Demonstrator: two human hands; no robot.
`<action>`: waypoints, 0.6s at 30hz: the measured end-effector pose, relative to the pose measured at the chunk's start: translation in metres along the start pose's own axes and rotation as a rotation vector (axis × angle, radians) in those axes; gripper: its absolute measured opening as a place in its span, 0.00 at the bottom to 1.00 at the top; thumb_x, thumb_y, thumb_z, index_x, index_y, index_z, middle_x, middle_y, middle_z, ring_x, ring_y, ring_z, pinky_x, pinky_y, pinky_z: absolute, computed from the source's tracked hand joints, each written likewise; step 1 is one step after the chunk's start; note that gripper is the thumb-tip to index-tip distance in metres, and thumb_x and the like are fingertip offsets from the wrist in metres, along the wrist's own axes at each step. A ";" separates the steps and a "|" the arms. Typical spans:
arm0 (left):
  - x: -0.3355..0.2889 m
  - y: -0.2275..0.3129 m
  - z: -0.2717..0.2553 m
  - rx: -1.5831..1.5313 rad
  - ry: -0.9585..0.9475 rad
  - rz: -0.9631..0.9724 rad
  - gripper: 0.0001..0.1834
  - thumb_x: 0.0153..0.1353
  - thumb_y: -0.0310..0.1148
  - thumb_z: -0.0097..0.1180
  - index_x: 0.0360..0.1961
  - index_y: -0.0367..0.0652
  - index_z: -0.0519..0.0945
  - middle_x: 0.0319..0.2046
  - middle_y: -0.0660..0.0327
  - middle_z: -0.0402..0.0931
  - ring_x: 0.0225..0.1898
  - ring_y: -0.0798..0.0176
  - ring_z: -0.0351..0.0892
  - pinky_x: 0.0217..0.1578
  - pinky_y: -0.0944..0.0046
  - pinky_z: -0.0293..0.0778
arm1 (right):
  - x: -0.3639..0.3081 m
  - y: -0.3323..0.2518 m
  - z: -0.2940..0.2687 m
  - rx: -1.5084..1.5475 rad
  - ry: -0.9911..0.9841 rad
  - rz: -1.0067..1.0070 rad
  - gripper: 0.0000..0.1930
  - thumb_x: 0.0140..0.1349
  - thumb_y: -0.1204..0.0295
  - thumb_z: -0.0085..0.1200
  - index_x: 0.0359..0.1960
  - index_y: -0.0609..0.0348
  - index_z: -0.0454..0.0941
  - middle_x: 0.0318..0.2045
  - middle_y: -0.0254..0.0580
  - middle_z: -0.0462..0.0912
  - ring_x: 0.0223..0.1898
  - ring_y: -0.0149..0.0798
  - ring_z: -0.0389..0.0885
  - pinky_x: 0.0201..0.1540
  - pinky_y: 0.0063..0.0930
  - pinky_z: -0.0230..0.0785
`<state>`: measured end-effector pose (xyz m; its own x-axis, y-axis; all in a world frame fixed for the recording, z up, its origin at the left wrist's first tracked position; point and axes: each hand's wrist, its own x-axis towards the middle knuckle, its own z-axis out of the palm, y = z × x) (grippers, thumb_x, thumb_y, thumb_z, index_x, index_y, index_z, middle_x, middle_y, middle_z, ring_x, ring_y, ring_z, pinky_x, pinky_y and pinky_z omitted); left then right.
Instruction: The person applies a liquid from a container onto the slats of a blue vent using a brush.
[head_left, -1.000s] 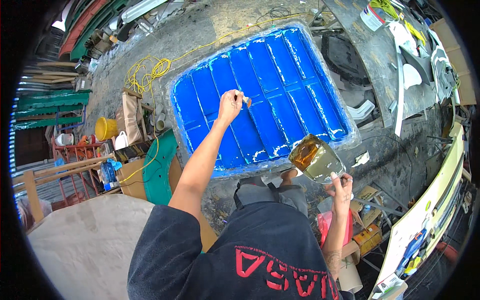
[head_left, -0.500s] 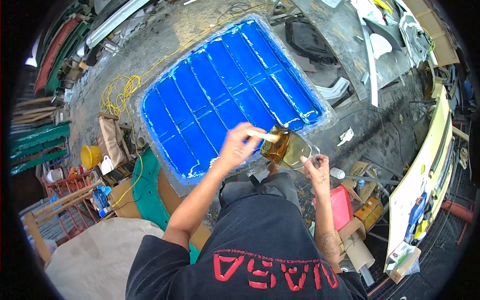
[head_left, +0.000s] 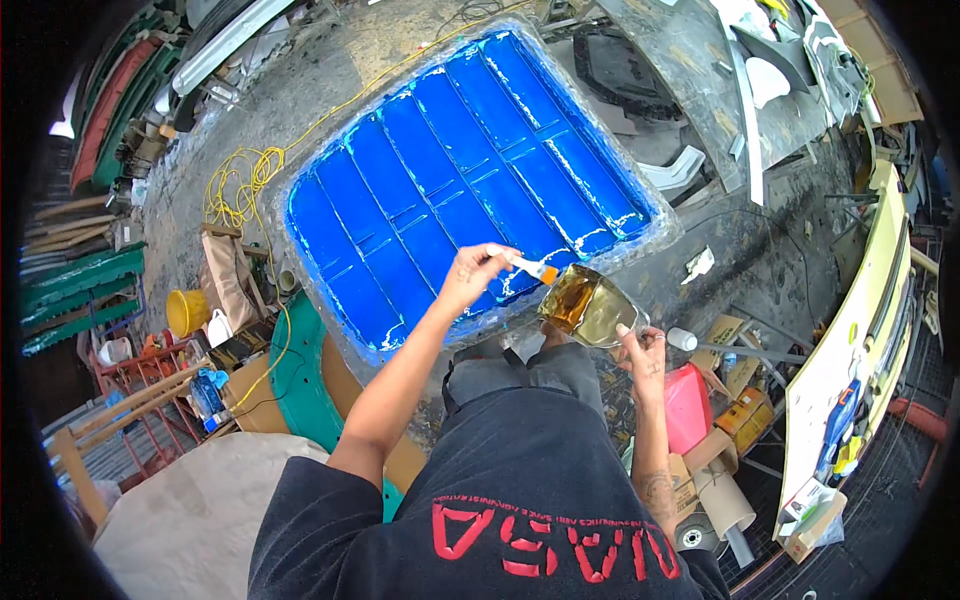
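My left hand (head_left: 473,276) pinches the pale handle of a paintbrush (head_left: 535,267); its orange-tinted bristles point right, beside the rim of a clear container. This square see-through container (head_left: 603,312) holds amber liquid, and my right hand (head_left: 642,354) grips its near right edge, thumb on the rim. The container is tilted. Just beyond both hands lies a large blue mould-like panel (head_left: 430,185) with raised ribs, whitish streaks along the ribs and a rough grey border. Neither hand touches the panel.
A yellow cord (head_left: 245,185) lies coiled on the floor at left. Nearby stand a yellow bucket (head_left: 186,313) and a green curved panel (head_left: 305,390). At right are a red-pink container (head_left: 684,408), cardboard boxes (head_left: 744,420), a white bottle (head_left: 682,339) and a long cream board (head_left: 850,350).
The brush has come up out of the container to beside its rim, its bristles now in plain view. The container has shifted slightly right, and the view has moved a little.
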<state>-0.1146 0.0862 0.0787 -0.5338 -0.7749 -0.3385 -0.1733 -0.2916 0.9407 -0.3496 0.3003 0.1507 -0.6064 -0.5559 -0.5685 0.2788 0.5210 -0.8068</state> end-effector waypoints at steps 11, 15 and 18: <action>0.018 -0.023 0.002 0.641 0.284 0.480 0.06 0.61 0.28 0.57 0.38 0.43 0.84 0.34 0.58 0.82 0.31 0.55 0.75 0.35 0.58 0.71 | -0.001 0.015 -0.037 0.042 0.094 0.070 0.32 0.57 0.60 0.68 0.51 0.62 0.59 0.35 0.41 0.75 0.29 0.34 0.80 0.28 0.26 0.71; -0.031 -0.020 0.048 0.823 0.052 0.647 0.13 0.56 0.23 0.59 0.44 0.41 0.80 0.32 0.57 0.77 0.34 0.52 0.73 0.38 0.54 0.70 | 0.000 0.013 -0.051 0.025 0.091 0.071 0.31 0.57 0.60 0.68 0.52 0.62 0.60 0.37 0.40 0.75 0.30 0.33 0.80 0.28 0.26 0.71; -0.041 -0.016 0.059 0.771 0.037 0.626 0.13 0.56 0.23 0.59 0.44 0.41 0.80 0.33 0.58 0.77 0.33 0.53 0.72 0.37 0.53 0.69 | -0.001 0.008 -0.054 0.023 0.112 0.055 0.31 0.57 0.60 0.68 0.52 0.62 0.60 0.39 0.40 0.76 0.30 0.32 0.80 0.28 0.24 0.70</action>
<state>-0.1389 0.1559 0.0792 -0.6888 -0.6854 0.2362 -0.3666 0.6104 0.7022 -0.3870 0.3392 0.1534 -0.6688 -0.4506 -0.5913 0.3297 0.5331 -0.7792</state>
